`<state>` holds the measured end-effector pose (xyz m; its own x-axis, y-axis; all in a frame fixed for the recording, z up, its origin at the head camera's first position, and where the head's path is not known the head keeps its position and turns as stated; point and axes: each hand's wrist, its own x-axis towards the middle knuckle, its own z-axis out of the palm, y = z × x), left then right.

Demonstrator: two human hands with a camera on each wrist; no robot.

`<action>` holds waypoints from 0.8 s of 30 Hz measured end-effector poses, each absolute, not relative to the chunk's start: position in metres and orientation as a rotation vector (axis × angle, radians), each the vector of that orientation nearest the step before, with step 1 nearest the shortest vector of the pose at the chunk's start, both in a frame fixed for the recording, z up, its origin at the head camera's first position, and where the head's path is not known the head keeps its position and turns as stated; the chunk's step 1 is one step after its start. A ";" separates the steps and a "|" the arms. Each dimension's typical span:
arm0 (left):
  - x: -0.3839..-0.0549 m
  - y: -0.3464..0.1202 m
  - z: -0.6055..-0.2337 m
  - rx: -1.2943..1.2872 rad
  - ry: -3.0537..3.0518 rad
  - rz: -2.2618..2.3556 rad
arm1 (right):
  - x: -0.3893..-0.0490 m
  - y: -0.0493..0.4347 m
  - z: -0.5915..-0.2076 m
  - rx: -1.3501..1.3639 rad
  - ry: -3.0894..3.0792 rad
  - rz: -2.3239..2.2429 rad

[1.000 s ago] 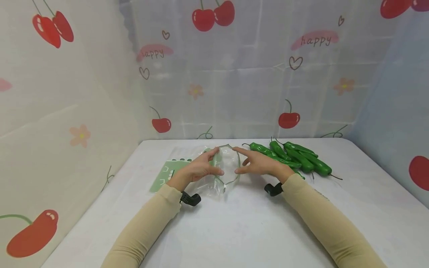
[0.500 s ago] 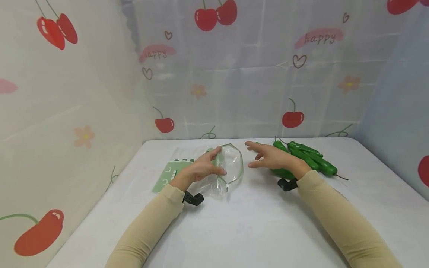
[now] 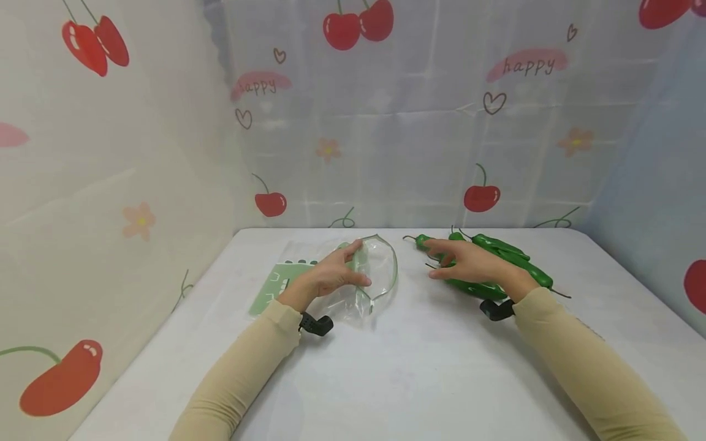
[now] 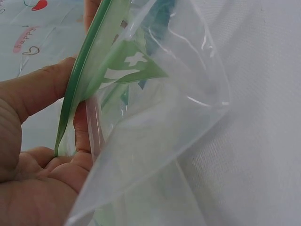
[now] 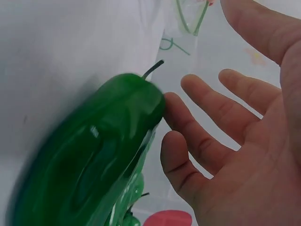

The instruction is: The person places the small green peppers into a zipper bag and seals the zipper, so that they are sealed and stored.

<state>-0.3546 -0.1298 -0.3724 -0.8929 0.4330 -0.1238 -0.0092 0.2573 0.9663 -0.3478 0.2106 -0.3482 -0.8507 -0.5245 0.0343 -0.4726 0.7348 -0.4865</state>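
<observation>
A clear zip bag (image 3: 386,272) with a green rim lies on the table, its mouth spread wide toward the right. My left hand (image 3: 325,275) grips the bag at its mouth, thumb and fingers spread along the edge. In the left wrist view the thumb presses the green zip strip (image 4: 81,70), while the other fingers are partly hidden behind the plastic. Over the left part of the pile of green chili peppers (image 3: 477,289) hovers my right hand (image 3: 469,260), fingers spread and holding nothing. A large pepper (image 5: 99,146) lies close by its fingertips in the right wrist view.
The bag's lower part, with a green printed panel (image 3: 267,294), stretches left across the white table (image 3: 380,380). A curtain (image 3: 408,153) printed with cherries stands behind the table's back edge. More peppers (image 3: 502,246) lie behind the right hand.
My right hand has let go of the bag's mouth and moved right, over the peppers. The left hand keeps its hold on the bag, and the mouth stays spread.
</observation>
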 end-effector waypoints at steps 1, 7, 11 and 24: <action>-0.355 -0.130 -0.372 0.388 2.177 1.668 | -0.347 0.213 -0.348 -0.809 2.844 -0.729; -0.356 -0.131 -0.372 0.374 2.179 1.659 | -0.342 0.226 -0.350 -0.741 2.929 -0.732; -0.355 -0.131 -0.372 0.371 2.173 1.660 | -0.339 0.234 -0.351 -0.731 2.941 -0.727; -0.355 -0.131 -0.367 0.363 2.222 1.639 | -0.335 0.258 -0.358 -0.772 2.962 -0.649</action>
